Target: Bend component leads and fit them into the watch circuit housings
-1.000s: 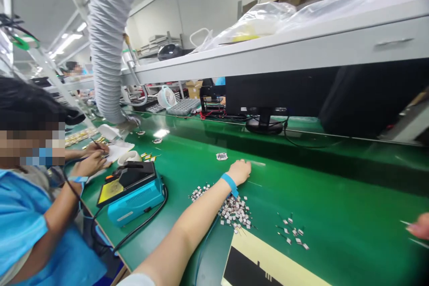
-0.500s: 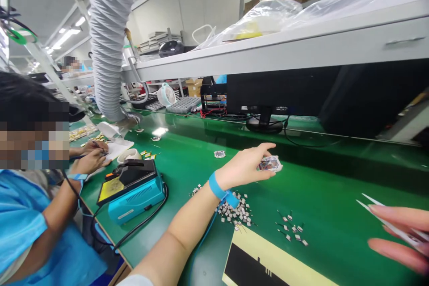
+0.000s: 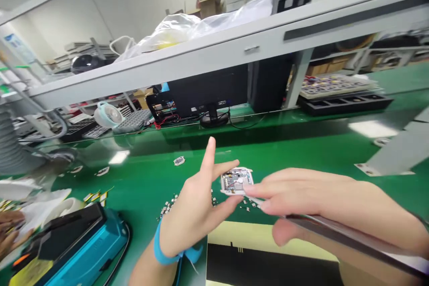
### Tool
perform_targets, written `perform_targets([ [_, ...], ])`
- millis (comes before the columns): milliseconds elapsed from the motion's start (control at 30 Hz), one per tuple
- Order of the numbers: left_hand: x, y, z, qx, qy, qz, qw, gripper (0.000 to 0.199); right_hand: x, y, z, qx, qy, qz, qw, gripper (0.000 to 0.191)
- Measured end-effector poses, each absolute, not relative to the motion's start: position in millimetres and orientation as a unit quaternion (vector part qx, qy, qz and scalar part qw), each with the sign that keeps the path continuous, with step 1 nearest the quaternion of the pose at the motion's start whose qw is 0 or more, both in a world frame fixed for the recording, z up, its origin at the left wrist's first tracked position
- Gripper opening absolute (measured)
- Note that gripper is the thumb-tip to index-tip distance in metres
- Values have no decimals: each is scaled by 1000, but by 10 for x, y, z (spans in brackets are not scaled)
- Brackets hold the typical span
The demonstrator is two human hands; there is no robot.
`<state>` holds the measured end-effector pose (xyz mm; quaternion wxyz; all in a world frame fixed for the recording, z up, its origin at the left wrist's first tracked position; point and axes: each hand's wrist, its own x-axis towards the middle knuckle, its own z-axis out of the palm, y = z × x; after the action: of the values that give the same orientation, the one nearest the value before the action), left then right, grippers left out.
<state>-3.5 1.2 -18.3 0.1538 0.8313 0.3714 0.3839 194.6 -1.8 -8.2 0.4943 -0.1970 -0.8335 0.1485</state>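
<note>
I have left hand (image 3: 191,212) pinching white-framed rectangular circuit board (image 3: 234,181) over glossy green surface (image 3: 301,154), one finger raised. Right hand (image 3: 311,192) fingers closed around slim metal tweezers (image 3: 335,233), tips by board's right side — contact I can't tell. I'd judge work partway: one board in hand, small whitish square parts (image 3: 169,205) loose, second white-framed board (image 3: 179,161) lying far left. Moving room toward black monitor (image 3: 208,91); teal boxy station (image 3: 87,250) bounds near left.

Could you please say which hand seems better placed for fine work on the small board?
Likely the right hand: it holds tweezers close to the small board, which the left hand is occupied gripping by its edges.
</note>
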Motion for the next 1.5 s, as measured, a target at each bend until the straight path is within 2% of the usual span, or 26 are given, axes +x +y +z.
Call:
perform_targets([
  [133, 1, -73, -199, 824, 345, 425, 146, 89, 1931, 8, -70, -136, -852, 116, 492, 14],
  [400, 5, -128, -221, 805, 324, 483, 119, 72, 1948, -58, -67, -165, -848, 103, 493, 12],
  [533, -4, -131, -209, 797, 323, 490, 145, 52, 1938, -208, 30, -172, -858, 98, 473, 10],
  [633, -8, -128, -180, 807, 309, 483, 141, 25, 1873, -354, 139, -176, -838, 67, 512, 9],
  [700, -4, -133, -167, 816, 301, 477, 125, 15, 1832, -427, 171, -217, -812, 88, 535, 8],
  [900, 18, -162, -163, 815, 285, 491, 120, 17, 1848, -334, -12, -259, -778, 200, 537, 8],
  [1100, 20, -181, -165, 812, 277, 506, 88, 20, 1869, -241, -75, -206, -791, 180, 547, 10],
  [1200, 18, -190, -170, 808, 278, 511, 93, 21, 1882, -265, -54, -224, -791, 159, 546, 12],
  [1367, 17, -187, -163, 813, 264, 512, 84, 18, 1895, -229, -57, -202, -766, 238, 562, 24],
  [1500, 13, -174, -157, 820, 245, 513, 65, 11, 1905, -201, -46, -187, -777, 231, 555, 25],
])
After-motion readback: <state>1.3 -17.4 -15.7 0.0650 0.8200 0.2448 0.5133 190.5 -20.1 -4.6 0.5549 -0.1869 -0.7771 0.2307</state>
